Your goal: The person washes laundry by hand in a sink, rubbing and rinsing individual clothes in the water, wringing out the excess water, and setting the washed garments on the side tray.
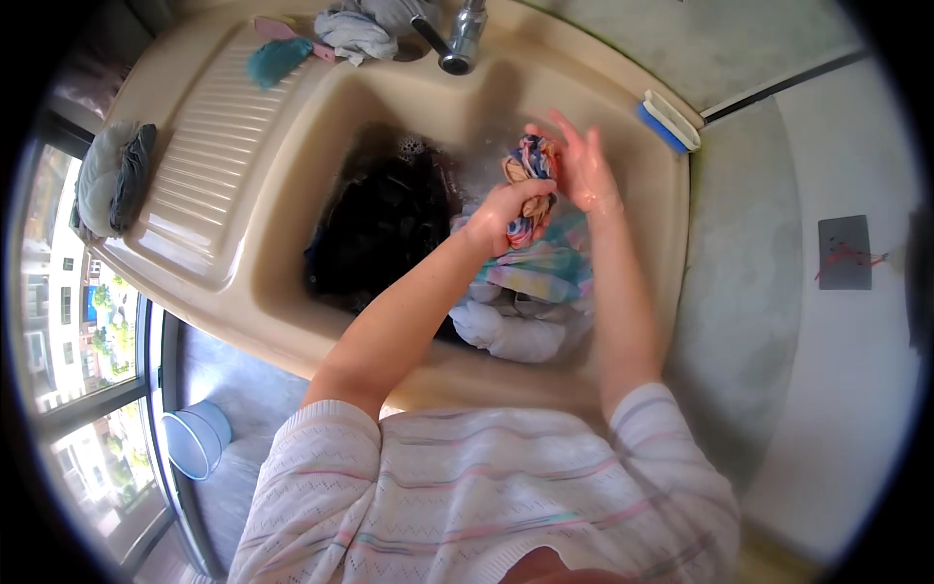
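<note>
My left hand [508, 208] is closed around a bunched, wet patterned cloth [529, 164] in navy, orange and peach. Folds of it stick out above and below the fist. Beside its upper end, my right hand [588, 173] is open with the fingers stretched apart; whether its palm touches the cloth I cannot tell. Under both hands, a pastel checked cloth [547, 265] lies in the sink [292, 248]. White laundry [506, 331] sits nearer to me. Dark laundry [375, 229] soaks in the left part, with some foam at its far edge.
A faucet [465, 44] rises at the back rim, with grey cloths [360, 31] beside it. On the ribbed washboard [219, 136] lie a teal cloth [277, 62] and a pink-handled item. A blue-and-white brush [668, 122] rests on the right rim. Grey cloth [114, 180] hangs over the left edge; a bucket [197, 438] stands below.
</note>
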Demonstrator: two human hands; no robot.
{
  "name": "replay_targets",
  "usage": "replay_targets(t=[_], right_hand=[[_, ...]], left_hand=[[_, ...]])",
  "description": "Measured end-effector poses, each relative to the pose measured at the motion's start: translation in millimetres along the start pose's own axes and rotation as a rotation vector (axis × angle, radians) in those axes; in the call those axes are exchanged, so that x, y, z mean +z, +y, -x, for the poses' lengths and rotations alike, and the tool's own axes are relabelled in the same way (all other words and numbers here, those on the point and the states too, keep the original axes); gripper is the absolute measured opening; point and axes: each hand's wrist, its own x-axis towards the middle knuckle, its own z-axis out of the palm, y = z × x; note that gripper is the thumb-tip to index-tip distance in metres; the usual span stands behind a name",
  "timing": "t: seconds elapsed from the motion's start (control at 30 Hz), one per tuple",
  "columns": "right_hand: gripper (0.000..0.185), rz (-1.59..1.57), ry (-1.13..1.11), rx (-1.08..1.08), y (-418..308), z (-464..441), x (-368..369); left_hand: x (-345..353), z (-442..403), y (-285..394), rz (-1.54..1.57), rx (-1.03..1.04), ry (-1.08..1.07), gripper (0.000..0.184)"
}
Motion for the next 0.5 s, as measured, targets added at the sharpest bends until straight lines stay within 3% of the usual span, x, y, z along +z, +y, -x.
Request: replay_targets(t=[0.03,0.07,0.1,0.2,0.27,0.3,0.37,0.47,0.5], right_hand=[[0.077,-0.189,-0.091,-0.086,10.8,6.8,-8.8],[0.081,-0.383,-0.184,-0.172,19.0,11.9,-16.1],[0.082,-0.456,-0.276,-0.148,27.4,11.1,-8.9],[0.078,-0.513,-0.451,-0.439,13.6,22.0,29.3],[0.048,-0.382,-0.490,-0.430,-1.3,15.4,10.8],[0.039,-0.280,-0.492,-0.370,-15.9,14.2,6.6],[0.022,0.097,-0.163,-0.213,-42.3,31.9,41.0],[0.024,0.719,0.212,-0.197,-13.0,6.1,44.9],[0.025,0.785,0.218,-0.184,6.6,-5.6,33.2]], left_hand=[[-1.0,0.9,0.9,0.216,-0.078,-0.253,0.041],[2.4,1.1,-1.2,0.312,-0.079,-0.350,0.042],[6.7,2.3,-5.2,0.405,-0.082,-0.443,0.043],[13.8,10.5,-8.4,0.495,-0.095,-0.571,0.043],[26.0,20.9,-0.2,0.457,-0.084,-0.617,0.042],[34.9,29.2,4.2,0.373,-0.049,-0.481,0.037],[39.0,32.3,9.2,0.176,0.013,-0.305,0.032],[12.9,4.1,-6.1,-0.067,0.133,-0.064,0.027],[-2.3,-9.6,-18.3,-0.198,0.172,0.033,0.027]])
